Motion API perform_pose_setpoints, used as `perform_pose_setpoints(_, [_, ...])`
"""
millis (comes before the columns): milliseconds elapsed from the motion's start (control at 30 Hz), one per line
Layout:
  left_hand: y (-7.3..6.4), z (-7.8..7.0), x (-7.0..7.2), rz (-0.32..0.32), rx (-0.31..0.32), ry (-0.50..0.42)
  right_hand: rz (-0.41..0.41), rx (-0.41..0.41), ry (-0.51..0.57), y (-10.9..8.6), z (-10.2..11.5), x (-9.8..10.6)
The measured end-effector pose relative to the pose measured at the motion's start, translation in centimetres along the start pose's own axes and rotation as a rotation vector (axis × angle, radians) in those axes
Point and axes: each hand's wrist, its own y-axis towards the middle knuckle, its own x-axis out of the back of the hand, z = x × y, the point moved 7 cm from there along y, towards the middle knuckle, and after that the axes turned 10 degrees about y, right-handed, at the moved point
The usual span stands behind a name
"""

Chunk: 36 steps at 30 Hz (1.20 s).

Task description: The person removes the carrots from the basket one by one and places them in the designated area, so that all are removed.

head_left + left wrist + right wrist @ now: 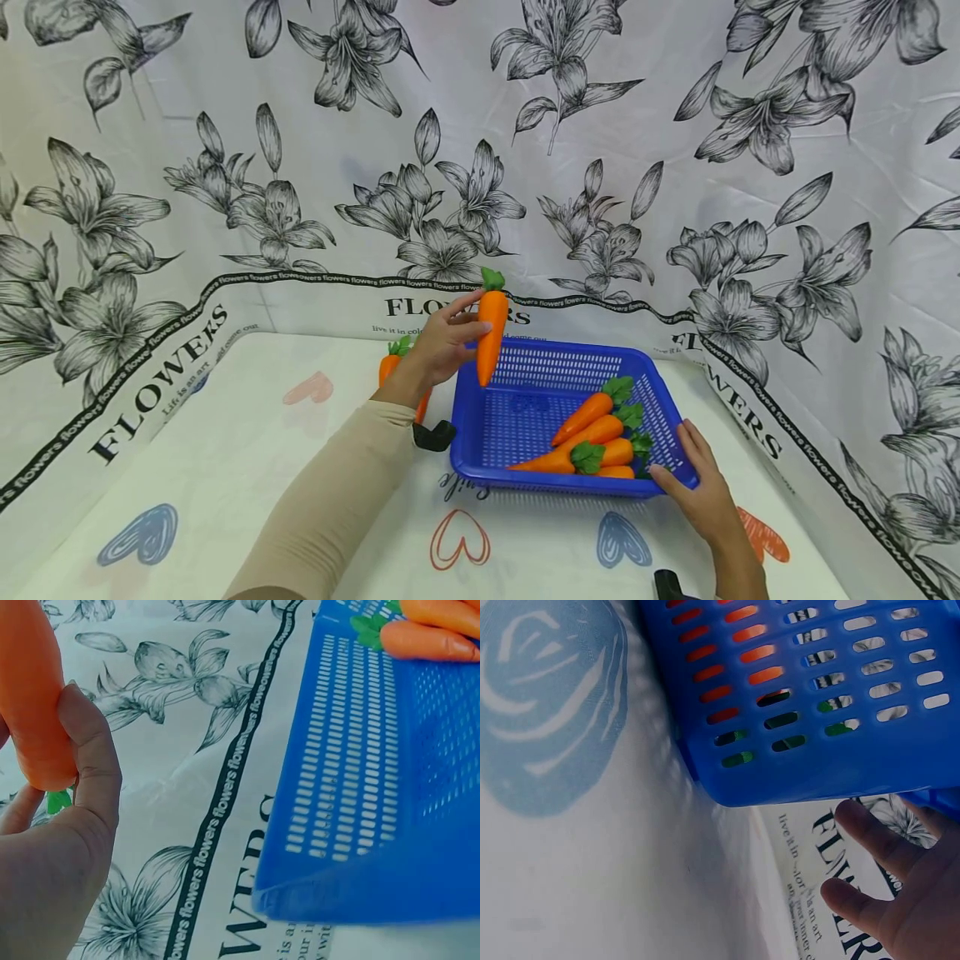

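My left hand [447, 340] pinches an orange carrot [491, 333] with a green leafy top. It hangs over the back left corner of a blue plastic basket [468, 433], leaves up and tip down. In the left wrist view, thumb and fingers grip the same carrot [34, 697]. Several carrots [592, 429] lie together in the right part of the basket. My right hand [705, 492] is at the basket's front right corner, thumb by the front rim and fingers along the right side. Those fingers [877, 844] look nearly straight in the right wrist view.
Another carrot [388, 367] lies on the table left of the basket, partly hidden behind my left hand and wrist. The white tablecloth [247, 417] carries printed hearts. A flower-printed cloth [450, 100] rises behind the table and along both sides.
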Motion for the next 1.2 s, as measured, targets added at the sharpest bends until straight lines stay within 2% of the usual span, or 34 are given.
perform_pose_setpoints(167, [-0.5, -0.9, 0.9, -0.016, -0.018, 0.019, 0.002, 0.006, 0.007, 0.0, 0.0, 0.0])
perform_pose_setpoints(333, [-1.0, -1.7, 1.9, -0.032, -0.009, 0.032, 0.006, 0.008, 0.01, 0.0, 0.0, 0.0])
perform_pose_setpoints(533, [-1.7, -2.7, 3.1, -0.031, -0.027, 0.052, 0.003, 0.012, 0.011, 0.0, 0.0, 0.0])
perform_pose_setpoints(900, [-3.1, -3.0, 5.6, -0.063, -0.025, 0.131, 0.005, 0.003, 0.016, 0.1, -0.2, 0.0])
perform_pose_setpoints(1200, [-4.0, -4.0, 7.3, -0.079, -0.02, 0.119, 0.003, 0.006, 0.026, 0.1, -0.2, 0.0])
